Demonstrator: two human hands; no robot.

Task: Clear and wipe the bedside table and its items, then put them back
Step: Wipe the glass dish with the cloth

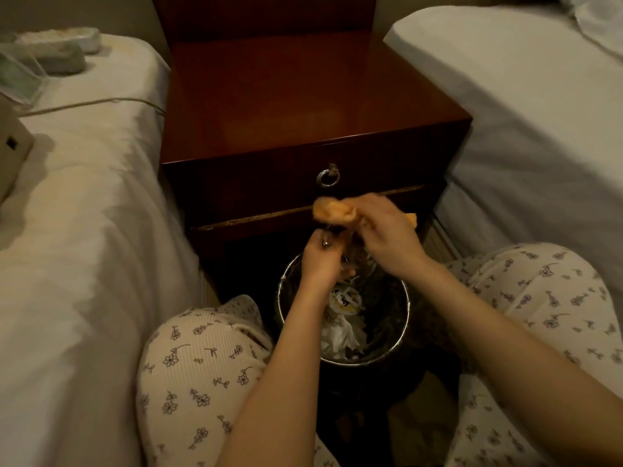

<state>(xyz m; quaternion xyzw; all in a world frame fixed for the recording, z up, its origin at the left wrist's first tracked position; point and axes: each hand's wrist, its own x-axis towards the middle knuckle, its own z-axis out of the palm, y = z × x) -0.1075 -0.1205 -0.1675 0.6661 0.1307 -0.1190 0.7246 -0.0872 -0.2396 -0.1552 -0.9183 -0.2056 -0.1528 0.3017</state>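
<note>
The bedside table (303, 106) stands between two beds, and its top is bare and shiny. Just in front of its drawer, below the ring pull (328, 178), the two hands are close together. The right hand (387, 241) grips an orange cloth (333, 212) bunched in its fingers. The left hand (320, 261) is curled around a small object (too blurred to name), just below the cloth. A round bin (403, 318) with crumpled paper stands at the foot of the table, under the hands. On the bed left of the table lie several packets (57, 52), a cable (94, 104) and a beige box (13, 146).
</note>
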